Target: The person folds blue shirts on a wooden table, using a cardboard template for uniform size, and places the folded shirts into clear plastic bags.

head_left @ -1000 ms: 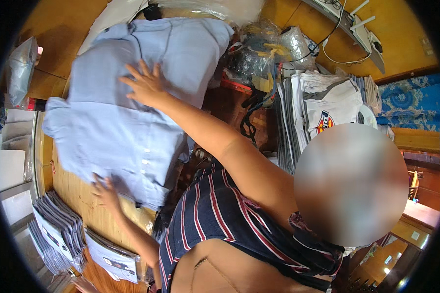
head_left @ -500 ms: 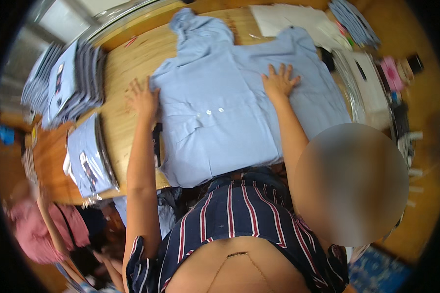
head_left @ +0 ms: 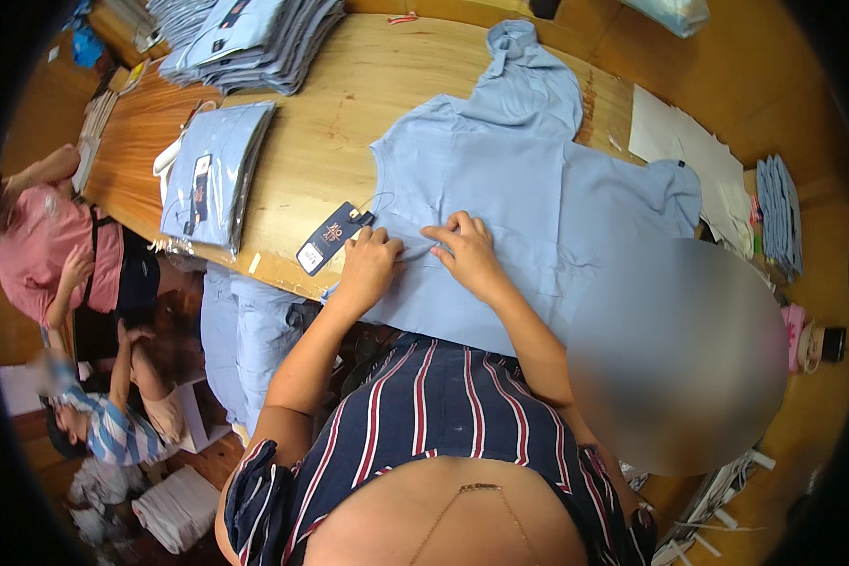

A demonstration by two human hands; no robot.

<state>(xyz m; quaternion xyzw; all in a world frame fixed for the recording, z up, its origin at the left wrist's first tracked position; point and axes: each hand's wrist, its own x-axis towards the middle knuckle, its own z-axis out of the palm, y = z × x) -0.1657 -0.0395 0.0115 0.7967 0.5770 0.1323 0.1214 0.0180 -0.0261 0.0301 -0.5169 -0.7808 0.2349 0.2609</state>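
Observation:
A light blue shirt (head_left: 500,179) lies spread on the wooden table in front of me, its cloth creased between my hands. My left hand (head_left: 370,267) is closed at the shirt's near left part, fingers curled into the fabric. Just right of it, my right hand (head_left: 469,253) rests on the cloth, its thumb and forefinger apart and pointing left, the other fingers bent. A dark hang tag (head_left: 328,238) on a thin cord lies beside my left fingertips, at the shirt's left edge. A blurred round patch hides the shirt's right part.
Bagged folded blue shirts (head_left: 219,174) lie on the table (head_left: 321,141) at left; a taller stack (head_left: 264,42) stands behind. White sheets (head_left: 679,156) and folded blue cloth (head_left: 778,217) are at right. Two people, in pink (head_left: 61,250) and in stripes (head_left: 123,424), sit at lower left.
My hands have come from lying flat and wide apart on the shirt to close together at its left part. My view has turned left. The hang tag now shows fully.

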